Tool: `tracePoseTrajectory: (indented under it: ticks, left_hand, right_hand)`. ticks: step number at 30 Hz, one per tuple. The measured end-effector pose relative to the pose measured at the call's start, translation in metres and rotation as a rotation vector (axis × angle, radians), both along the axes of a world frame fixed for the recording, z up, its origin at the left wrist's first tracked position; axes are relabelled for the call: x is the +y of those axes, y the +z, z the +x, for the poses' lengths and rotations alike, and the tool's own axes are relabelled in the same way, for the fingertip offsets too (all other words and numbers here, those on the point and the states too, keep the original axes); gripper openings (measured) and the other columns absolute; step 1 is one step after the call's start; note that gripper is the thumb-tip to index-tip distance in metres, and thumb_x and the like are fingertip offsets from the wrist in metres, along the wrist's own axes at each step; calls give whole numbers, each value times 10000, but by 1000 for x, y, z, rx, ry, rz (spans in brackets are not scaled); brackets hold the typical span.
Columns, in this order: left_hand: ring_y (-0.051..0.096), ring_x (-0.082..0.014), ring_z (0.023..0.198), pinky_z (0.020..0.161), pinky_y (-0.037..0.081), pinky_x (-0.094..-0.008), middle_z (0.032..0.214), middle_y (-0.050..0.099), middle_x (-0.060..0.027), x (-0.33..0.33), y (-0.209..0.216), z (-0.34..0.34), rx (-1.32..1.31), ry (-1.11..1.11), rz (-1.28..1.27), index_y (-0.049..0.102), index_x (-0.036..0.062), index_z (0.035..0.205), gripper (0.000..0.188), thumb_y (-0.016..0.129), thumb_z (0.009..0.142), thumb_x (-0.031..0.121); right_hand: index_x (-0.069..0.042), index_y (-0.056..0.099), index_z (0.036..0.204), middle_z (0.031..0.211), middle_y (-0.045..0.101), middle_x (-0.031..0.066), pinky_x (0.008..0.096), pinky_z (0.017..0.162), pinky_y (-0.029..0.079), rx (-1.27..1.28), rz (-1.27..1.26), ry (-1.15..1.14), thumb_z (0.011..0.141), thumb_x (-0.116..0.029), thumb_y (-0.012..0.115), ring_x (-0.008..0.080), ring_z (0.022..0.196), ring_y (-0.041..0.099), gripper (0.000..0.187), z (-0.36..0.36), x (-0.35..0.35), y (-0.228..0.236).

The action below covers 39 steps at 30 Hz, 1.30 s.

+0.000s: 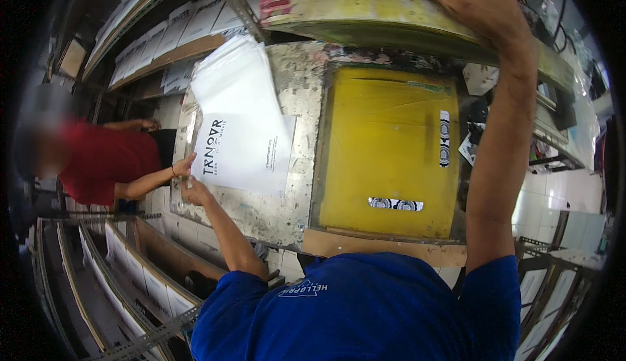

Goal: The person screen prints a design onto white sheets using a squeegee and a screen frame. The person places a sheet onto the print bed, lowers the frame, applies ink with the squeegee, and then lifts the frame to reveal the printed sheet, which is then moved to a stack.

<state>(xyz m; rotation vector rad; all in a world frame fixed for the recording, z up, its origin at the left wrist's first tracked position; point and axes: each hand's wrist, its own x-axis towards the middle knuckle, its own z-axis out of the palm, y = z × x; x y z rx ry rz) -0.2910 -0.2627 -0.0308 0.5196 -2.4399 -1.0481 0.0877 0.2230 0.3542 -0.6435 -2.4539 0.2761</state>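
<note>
My left hand is closed at the lower left corner of a printed white sheet, its fingers pinched on the edge. A co-worker's hand touches the same sheet just above. Fanned white sheets lie behind and partly over it on the worn metal-topped table. My right hand reaches far forward over a yellow-stained wooden beam, near dark items behind it; its fingers are partly cut off by the picture's top. Between my arms lies a yellow printing screen with two black-and-white patterned strips.
A person in a red shirt stands at the left. Shelves with printed white sheets rise at the far left. A slotted rack holds boards at the near left. Another rack stands at the near right.
</note>
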Motion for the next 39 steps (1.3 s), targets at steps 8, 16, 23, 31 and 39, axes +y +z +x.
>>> tracePoseTrajectory:
  ticks: [8,16,23,31,39]
  left_hand:
    - [622,-403,1180,1050,458,-451,1264,678,-222,126,-1,49,445,-822,-115,658,-20,1284,449,759,878,143]
    - [643,-363,1171,1003,482,-434,1259,703,-126,192,-52,85,216,-814,-440,787,127,1095,228,737,896,227]
    - [739,-271,992,879,542,-346,1110,758,-144,211,33,137,-201,-949,-85,757,45,1160,308,713,926,242]
    - [279,-440,1501,1201,188,-641,1594,411,-134,207,-9,218,-159,-1500,-582,621,138,1393,553,697,924,422]
    - [238,-408,1517,1223,165,-619,1620,362,-102,306,-31,280,69,-1857,-497,549,175,1455,638,683,896,453]
  right_hand:
    - [-22,760,1136,1007,765,184,337,858,546,135,-9,36,816,-174,717,249,868,708,358,-1,-9,3]
    - [-51,767,1146,1020,768,162,348,892,537,85,10,45,835,-203,728,233,870,705,348,-1,-14,7]
    - [-70,766,1157,1011,771,155,356,882,539,59,211,-81,826,-234,722,244,865,704,372,2,-44,10]
    - [-35,759,1152,940,779,129,317,760,545,45,115,25,846,-245,672,183,746,676,382,2,-20,7]
    - [6,758,1125,942,775,160,301,709,547,-69,-104,225,848,-276,662,197,721,672,407,12,-17,32]
